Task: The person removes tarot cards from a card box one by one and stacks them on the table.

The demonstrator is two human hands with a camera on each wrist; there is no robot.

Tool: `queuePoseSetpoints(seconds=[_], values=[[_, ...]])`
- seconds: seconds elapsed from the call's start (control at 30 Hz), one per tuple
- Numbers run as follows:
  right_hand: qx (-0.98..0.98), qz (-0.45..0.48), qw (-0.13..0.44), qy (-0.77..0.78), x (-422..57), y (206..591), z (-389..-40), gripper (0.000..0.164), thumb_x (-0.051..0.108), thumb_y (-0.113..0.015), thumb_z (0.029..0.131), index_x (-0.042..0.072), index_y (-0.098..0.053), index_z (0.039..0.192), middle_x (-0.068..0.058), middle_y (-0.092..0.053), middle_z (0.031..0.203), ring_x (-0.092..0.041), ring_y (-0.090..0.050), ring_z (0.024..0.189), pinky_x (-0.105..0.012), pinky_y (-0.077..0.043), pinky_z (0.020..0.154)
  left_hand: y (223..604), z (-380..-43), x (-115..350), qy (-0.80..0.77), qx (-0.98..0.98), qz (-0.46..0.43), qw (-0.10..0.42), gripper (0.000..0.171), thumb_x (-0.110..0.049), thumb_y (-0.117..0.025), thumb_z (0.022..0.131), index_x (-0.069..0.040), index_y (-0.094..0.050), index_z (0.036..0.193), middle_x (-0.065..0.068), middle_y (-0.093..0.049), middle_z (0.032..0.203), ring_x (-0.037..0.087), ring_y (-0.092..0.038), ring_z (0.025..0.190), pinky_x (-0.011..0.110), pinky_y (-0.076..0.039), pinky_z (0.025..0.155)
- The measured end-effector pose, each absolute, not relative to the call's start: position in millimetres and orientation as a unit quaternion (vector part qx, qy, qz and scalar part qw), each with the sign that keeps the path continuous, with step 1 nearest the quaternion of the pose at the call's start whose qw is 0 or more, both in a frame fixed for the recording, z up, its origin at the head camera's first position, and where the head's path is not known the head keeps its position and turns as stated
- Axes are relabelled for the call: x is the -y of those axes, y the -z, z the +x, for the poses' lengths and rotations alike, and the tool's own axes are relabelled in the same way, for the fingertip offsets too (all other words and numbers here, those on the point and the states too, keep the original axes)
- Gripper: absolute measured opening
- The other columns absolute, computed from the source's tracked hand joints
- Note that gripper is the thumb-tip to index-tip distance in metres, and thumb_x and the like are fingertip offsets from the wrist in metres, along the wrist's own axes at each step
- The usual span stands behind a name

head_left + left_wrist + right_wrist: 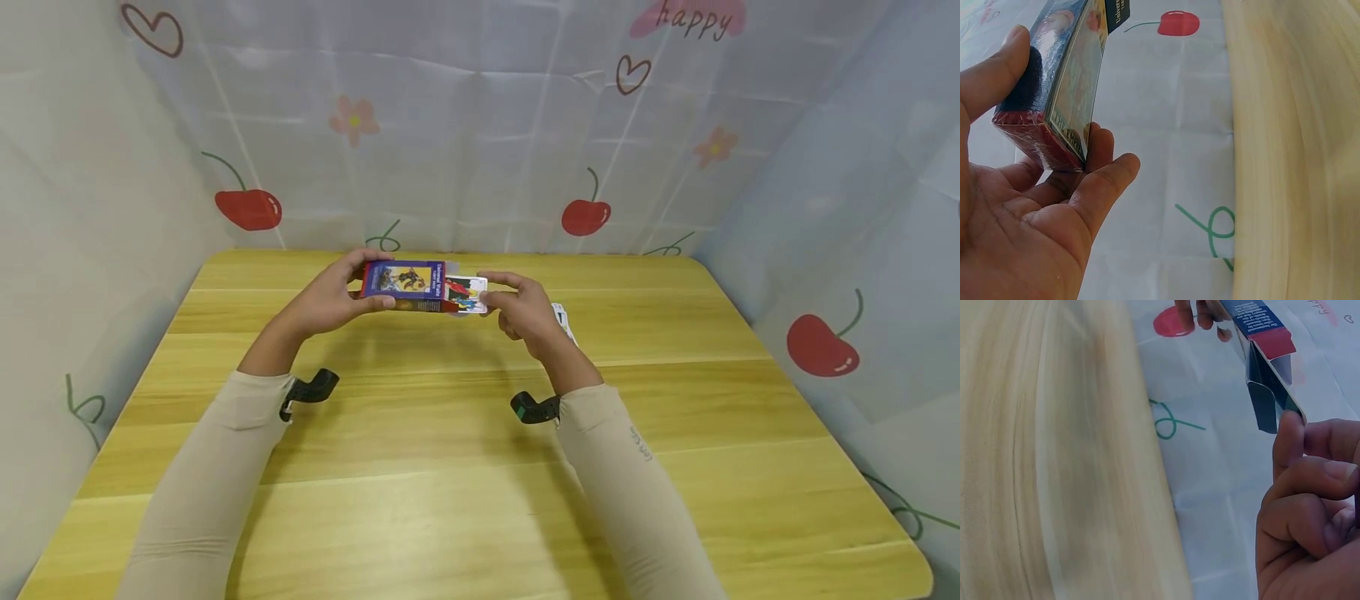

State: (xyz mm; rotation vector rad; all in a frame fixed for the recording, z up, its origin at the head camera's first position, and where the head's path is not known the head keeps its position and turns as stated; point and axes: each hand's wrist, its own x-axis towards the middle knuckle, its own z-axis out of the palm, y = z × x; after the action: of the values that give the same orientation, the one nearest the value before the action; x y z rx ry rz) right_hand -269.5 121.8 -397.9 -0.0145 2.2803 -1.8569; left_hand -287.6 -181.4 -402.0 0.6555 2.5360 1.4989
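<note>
My left hand point(333, 292) grips a blue and red tarot card box point(405, 282) by its left end, thumb on the near side. In the left wrist view the box point(1063, 69) looks glossy, and the fingers reach round its red end. Out of the box's right end sticks a picture card point(467, 293), partly inside; whether it is one or several I cannot tell. My right hand point(525, 308) pinches the card's outer end between thumb and forefinger. Open flaps point(1262, 405) stand out at the box mouth in the right wrist view.
White-edged cards point(562, 321) lie on the wooden table point(420, 483), partly hidden behind my right hand. A printed cloth point(465, 167) with cherries and flowers hangs behind the table's far edge, and similar cloth closes off both sides.
</note>
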Motion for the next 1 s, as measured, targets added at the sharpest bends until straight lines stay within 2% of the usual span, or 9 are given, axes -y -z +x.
queuePoseSetpoints(seconds=[0.17,0.6,0.87,1.0], values=[[-0.764,-0.006,0.076,0.641,-123.7,402.9,-267.4,0.034,0.021,-0.065,0.096,0.022,-0.064,0.129,-0.003,-0.065,0.075,-0.01,-0.027,0.04,-0.026,-0.021,0.042,403.5,-287.9,180.9,-0.498,-0.837,0.219,0.065,0.065,-0.027,-0.073,0.09,-0.013,-0.04,0.144,0.013,-0.044,0.141,0.029,-0.048,0.125,0.04,-0.054,0.094],[-0.731,-0.007,0.005,0.682,-134.3,416.0,-260.4,0.032,0.021,-0.065,0.096,0.01,-0.065,0.126,0.0,-0.064,0.067,-0.009,-0.025,0.037,-0.024,-0.021,0.04,402.3,-288.7,180.9,-0.494,-0.839,0.218,0.061,0.067,-0.027,-0.073,0.09,-0.012,-0.038,0.145,0.013,-0.043,0.143,0.03,-0.047,0.127,0.05,-0.049,0.102],[-0.725,0.008,-0.034,0.688,-137.1,422.3,-256.0,0.024,0.022,-0.065,0.097,0.012,-0.068,0.118,0.003,-0.063,0.063,-0.008,-0.026,0.037,-0.023,-0.022,0.04,401.4,-287.3,181.5,-0.49,-0.844,0.208,0.06,0.067,-0.027,-0.073,0.09,-0.012,-0.038,0.145,0.014,-0.044,0.141,0.03,-0.047,0.125,0.048,-0.05,0.1],[-0.707,0.019,-0.049,0.705,-141.0,428.2,-255.9,0.022,0.019,-0.064,0.096,0.009,-0.066,0.116,0.003,-0.064,0.062,-0.007,-0.028,0.037,-0.021,-0.021,0.039,400.6,-287.7,182.5,-0.489,-0.846,0.203,0.06,0.068,-0.027,-0.074,0.09,-0.012,-0.038,0.145,0.014,-0.044,0.141,0.031,-0.047,0.126,0.049,-0.05,0.1]])
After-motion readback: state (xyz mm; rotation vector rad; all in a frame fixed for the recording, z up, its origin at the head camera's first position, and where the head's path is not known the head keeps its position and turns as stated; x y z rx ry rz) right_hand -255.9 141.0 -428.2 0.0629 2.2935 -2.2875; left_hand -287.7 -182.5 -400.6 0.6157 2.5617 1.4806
